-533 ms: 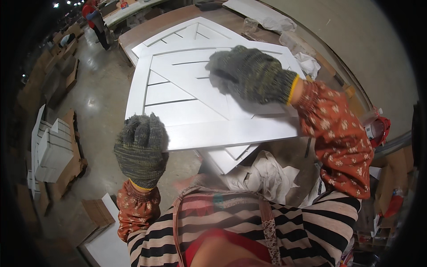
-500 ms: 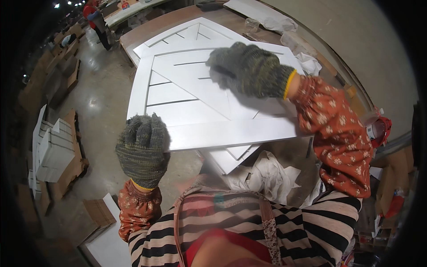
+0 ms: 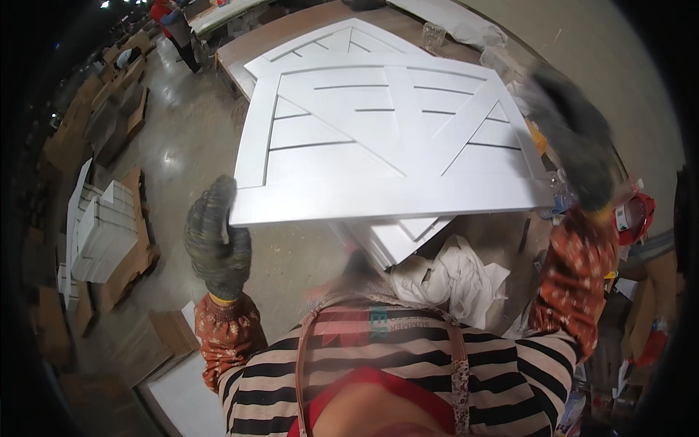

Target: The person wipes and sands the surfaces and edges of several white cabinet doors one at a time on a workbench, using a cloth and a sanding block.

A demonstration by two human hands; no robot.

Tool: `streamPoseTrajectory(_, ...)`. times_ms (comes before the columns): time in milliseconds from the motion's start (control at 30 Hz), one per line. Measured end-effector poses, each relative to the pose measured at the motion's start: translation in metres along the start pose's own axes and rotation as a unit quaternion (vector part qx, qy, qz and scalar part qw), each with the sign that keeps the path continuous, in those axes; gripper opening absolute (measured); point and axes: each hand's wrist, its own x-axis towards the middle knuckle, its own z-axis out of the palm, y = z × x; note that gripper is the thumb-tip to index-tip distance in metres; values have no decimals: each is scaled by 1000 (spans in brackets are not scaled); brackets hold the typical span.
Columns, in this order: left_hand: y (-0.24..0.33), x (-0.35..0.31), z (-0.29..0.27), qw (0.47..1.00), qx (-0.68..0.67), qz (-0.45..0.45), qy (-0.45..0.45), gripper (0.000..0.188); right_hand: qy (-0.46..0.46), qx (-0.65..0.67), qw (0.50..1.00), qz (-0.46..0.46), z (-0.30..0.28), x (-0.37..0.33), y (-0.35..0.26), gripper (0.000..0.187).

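A white slatted panel (image 3: 331,193) with diagonal and upright bars lies in front of me, on top of another white panel (image 3: 349,36) set at an angle. My left hand (image 3: 218,244), in a dark green knitted glove, grips the panel's near left corner from the side. Its fingers run up along the left edge, and some of them are hidden. Off the panel's right side is my right hand (image 3: 582,138), gloved alike and smeared by motion. I cannot make out its fingers or whether it touches the edge.
A brown worktable (image 3: 291,36) carries the panels. Crumpled white wrapping (image 3: 459,284) lies below the near edge. Stacked white pieces (image 3: 105,233) rest on cardboard at left. A red container (image 3: 635,218) stands at right. A person in red (image 3: 175,29) stands far left.
My right hand has left the panel's face and swung out to the right side. My left hand has slid from over the corner to beside it. The panel sits farther right and up in view.
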Motion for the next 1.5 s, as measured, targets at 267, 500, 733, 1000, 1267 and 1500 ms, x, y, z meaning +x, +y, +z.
streamPoseTrajectory(267, -19, -2, 11, 987, -119, -100, -30, 30, 156, 19, 939, 305, -54, -187, 65, 33)
streamPoseTrajectory(500, -33, 3, 19, 935, -256, -211, -126, 35, 144, -108, 979, 98, -29, -208, 38, 32)
streamPoseTrajectory(733, -67, 19, 53, 806, -580, -93, -78, 41, 105, 274, 943, 159, 10, -122, -65, 36)
streamPoseTrajectory(1000, -55, 41, 58, 952, -295, -19, -86, 30, -43, 49, 958, -278, 109, 20, -124, 21)
streamPoseTrajectory(1267, -65, 35, 73, 930, -362, -12, -57, 45, -106, -3, 981, -160, 216, 92, -139, 33)
streamPoseTrajectory(1500, -68, 35, 84, 828, -542, -132, -62, 28, -194, 99, 924, -315, 170, 31, -170, 29)
